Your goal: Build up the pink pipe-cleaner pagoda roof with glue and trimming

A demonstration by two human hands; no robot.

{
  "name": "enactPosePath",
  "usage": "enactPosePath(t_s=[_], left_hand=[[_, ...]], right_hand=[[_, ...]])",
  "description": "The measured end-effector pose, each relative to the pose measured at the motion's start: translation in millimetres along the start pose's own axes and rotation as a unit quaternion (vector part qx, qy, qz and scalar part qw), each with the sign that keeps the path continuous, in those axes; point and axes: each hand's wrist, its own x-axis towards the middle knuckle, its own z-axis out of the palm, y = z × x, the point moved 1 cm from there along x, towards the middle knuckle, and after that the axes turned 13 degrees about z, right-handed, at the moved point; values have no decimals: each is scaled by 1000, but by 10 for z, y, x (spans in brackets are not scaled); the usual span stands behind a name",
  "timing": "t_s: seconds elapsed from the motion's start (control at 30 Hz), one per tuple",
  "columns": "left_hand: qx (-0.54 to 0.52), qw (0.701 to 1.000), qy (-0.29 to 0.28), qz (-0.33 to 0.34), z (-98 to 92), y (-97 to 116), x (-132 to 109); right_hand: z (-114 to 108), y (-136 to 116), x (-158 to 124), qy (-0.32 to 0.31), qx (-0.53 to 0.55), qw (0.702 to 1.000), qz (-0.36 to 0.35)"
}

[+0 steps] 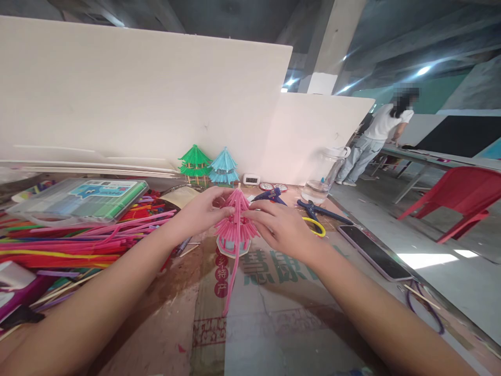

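Note:
A small pink pipe-cleaner pagoda (pixel 236 224) stands on a flattened cardboard sheet (pixel 274 313) in the middle of the table. My left hand (pixel 203 209) pinches its upper roof from the left. My right hand (pixel 279 224) closes on the roof from the right, fingers pressed against it. A loose pink pipe cleaner (pixel 231 282) hangs from the model down toward me.
Finished green pagoda (pixel 194 163) and blue pagoda (pixel 224 166) stand by the white partition. A heap of coloured pipe cleaners (pixel 78 240) and a plastic case (pixel 82 197) lie left. Scissors (pixel 319 214), a phone (pixel 373 251) and a jug (pixel 326 175) lie right. A person stands far right near a red chair (pixel 457 196).

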Motion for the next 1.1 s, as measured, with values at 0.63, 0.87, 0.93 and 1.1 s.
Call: enactPosePath(t_s=[0.63, 0.87, 0.93, 1.1], left_hand=[[10, 1000, -6, 10, 11, -31, -2], [38, 997, 67, -21, -109, 1, -15], [41, 996, 72, -34, -126, 19, -25], [46, 996, 75, -20, -97, -16, -26]], right_hand=[[-1, 2, 2, 24, 41, 999, 20], [-128, 146, 27, 113, 16, 986, 123], [-161, 191, 30, 124, 0, 985, 117], [-204, 252, 22, 136, -31, 980, 141]])
